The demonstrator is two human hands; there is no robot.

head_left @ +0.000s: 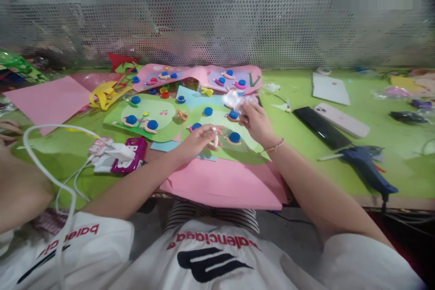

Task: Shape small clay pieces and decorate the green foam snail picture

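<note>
My left hand (204,137) is over the green card (251,145), its fingers closed on a small white piece (215,132) that looks like modelling clay. To the right, my right hand (256,120) pinches a crumpled clear plastic wrapper (249,99). White soft material (231,99) shows beside it. Under and around my hands are blue round discs (234,137) with pale, snail-like clay bodies. A lone blue disc (208,111) lies between them. The left half of the card (159,113) bears similar snails, a flower and a butterfly shape.
Behind stands a pink decorated card (195,72), before a perforated metal screen (204,18). Pink sheets (220,186) lie at the front edge. On the right are a glue gun (367,167), a black phone (321,127) and a pink phone (341,119). A purple power bank (131,156) with cables and another person's arm (20,186) are left.
</note>
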